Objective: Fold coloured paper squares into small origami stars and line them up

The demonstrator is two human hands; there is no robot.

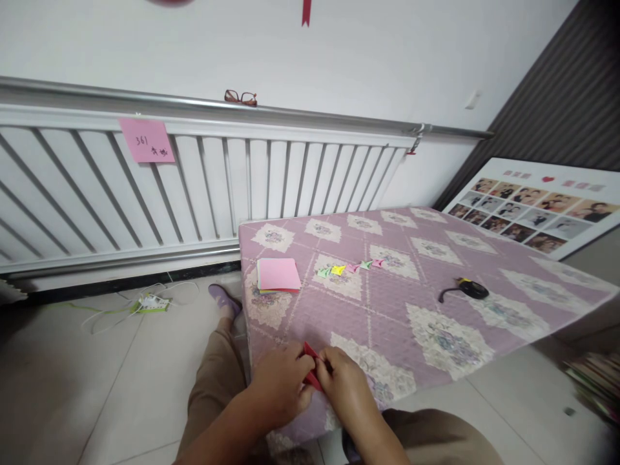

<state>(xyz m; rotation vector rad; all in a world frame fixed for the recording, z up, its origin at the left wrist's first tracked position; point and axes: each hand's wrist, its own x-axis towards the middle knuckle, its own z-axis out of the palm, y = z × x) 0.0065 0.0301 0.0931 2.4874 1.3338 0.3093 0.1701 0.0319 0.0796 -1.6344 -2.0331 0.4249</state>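
both hands (pixel 310 384) pinch a small red paper (pixel 311 368), seemingly folded

A small red folded paper piece (pixel 310 367) sits at the near edge of the table. It is mostly hidden, pinched between fingers, and only its creased corner shows.

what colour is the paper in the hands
Red; the folded paper shows best in the head view.

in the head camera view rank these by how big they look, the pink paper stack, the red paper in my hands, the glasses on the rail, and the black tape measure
1. Pink paper stack, clearly largest.
2. Black tape measure.
3. Glasses, close to the tape measure, and farther away, so unsure.
4. Red paper, mostly hidden by the hands.
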